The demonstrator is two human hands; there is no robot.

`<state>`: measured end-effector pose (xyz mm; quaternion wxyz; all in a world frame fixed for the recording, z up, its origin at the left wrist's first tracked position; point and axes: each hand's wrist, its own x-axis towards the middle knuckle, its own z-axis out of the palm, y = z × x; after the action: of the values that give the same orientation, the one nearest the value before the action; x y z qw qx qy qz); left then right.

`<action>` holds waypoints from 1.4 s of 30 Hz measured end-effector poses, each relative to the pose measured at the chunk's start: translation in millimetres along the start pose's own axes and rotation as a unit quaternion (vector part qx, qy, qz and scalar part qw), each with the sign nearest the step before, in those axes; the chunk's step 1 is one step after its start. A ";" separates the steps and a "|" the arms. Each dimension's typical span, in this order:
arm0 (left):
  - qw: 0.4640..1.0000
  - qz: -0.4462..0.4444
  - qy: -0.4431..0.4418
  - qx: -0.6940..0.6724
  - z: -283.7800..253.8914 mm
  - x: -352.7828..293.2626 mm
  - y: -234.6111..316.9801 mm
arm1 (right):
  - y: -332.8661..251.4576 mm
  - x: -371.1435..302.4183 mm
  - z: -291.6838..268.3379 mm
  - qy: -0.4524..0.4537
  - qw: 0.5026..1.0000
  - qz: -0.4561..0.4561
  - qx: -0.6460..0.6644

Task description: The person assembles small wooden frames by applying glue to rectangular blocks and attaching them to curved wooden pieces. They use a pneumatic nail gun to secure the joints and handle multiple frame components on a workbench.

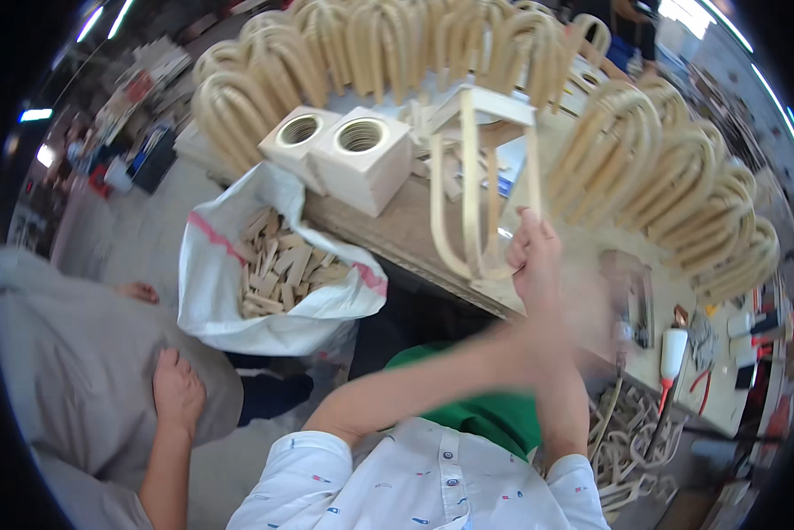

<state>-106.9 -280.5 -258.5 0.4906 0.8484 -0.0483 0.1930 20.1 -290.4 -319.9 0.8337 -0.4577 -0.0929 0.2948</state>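
My right hand (536, 252) is closed round the lower part of a pale wooden frame (470, 177), which has a square top and curved, bent-wood legs. The frame is held upright over the near edge of the workbench (397, 231). Across my right forearm reaches my left arm, and its hand (582, 309) is smeared by motion, so its fingers cannot be made out. Closest to that hand is a dark tool (628, 296) lying on the bench, with a hose running down from it.
Bundles of bent wooden loops (388, 44) line the bench's back, with more loops (604, 146) at right. Two pale boxes with round holes (362, 159) stand left. A white sack (207, 274) holds wood offcuts. A white-and-red bottle (673, 358) lies right. A person (88, 371) stands left.
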 end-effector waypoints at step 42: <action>0.617 -0.106 0.313 -0.715 -82.2 -112.9 -117.1 | -21.5 -58.8 -52.2 -0.005 0.999 -0.031 0.011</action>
<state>-202.1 -162.5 -359.6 0.9442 0.1171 0.0757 0.2982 3.4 -370.0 -325.0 0.8467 -0.4443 -0.1075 0.2723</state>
